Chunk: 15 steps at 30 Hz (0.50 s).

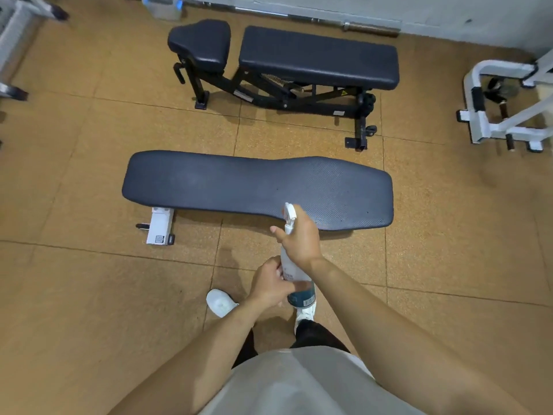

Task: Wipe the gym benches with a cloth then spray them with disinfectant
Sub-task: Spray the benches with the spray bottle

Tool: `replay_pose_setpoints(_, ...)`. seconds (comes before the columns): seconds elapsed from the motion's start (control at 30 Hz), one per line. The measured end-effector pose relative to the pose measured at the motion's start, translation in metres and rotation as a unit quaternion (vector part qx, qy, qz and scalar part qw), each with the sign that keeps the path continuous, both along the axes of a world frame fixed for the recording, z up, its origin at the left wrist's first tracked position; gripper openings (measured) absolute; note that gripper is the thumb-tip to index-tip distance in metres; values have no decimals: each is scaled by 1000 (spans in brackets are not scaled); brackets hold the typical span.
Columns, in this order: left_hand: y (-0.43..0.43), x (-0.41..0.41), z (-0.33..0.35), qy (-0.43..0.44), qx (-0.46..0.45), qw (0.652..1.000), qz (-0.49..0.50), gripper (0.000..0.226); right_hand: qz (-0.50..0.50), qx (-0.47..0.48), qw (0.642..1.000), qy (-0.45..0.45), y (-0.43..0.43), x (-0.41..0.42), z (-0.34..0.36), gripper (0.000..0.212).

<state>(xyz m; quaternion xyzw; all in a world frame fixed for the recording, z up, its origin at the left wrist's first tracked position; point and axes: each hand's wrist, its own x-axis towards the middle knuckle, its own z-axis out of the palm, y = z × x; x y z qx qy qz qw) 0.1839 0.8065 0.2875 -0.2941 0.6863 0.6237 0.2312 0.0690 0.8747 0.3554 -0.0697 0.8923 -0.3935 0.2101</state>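
Head view: person standing on a tan tiled floor (89, 295), looking down at both hands and two benches.
Spray bottle (294, 275): at 6 o'clock of frame centre, held tilted, white nozzle toward 12 o'clock over the near edge of the flat bench; white label above, dark lower section with barcode.
Right hand (302, 238): grip clamped around the bottle neck at the trigger head, thumb extended toward 9 o'clock.
Left hand (267, 284): grip clamped on the lower body of the bottle, fingers wrapped from the 9 o'clock side.
Flat bench (239, 187): dark textured pad lying across the frame from 9 to 3 o'clock, directly ahead of the hands; white foot (160, 226) visible under its 9 o'clock end.
Adjustable bench (317, 55): at 12 o'clock, beyond the flat bench and apart from it; separate seat pad (200, 43) at its 9 o'clock end, black frame beneath.
White machine frame (493, 115): at 2 o'clock, well apart from both benches.
Barbell (329, 20): along the wall at 12 o'clock.
Cloth: cannot tell its location.
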Motion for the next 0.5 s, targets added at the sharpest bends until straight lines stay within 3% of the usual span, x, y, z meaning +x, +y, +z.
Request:
replay_pose_setpoints(0.17, -58, 27, -15, -2, 4, 998, 68, 86, 35, 11, 999, -17, -71, 16, -6, 27)
replay_pose_setpoints(0.33, -119, 47, -11, -11, 11, 993, 117, 85, 113, -18, 993, -11, -142, 33, -2, 35)
replay_pose_setpoints(0.5, -170, 69, -1, -23, 12, 986, 163, 73, 145, 12, 989, -18, -209, 52, 0, 24)
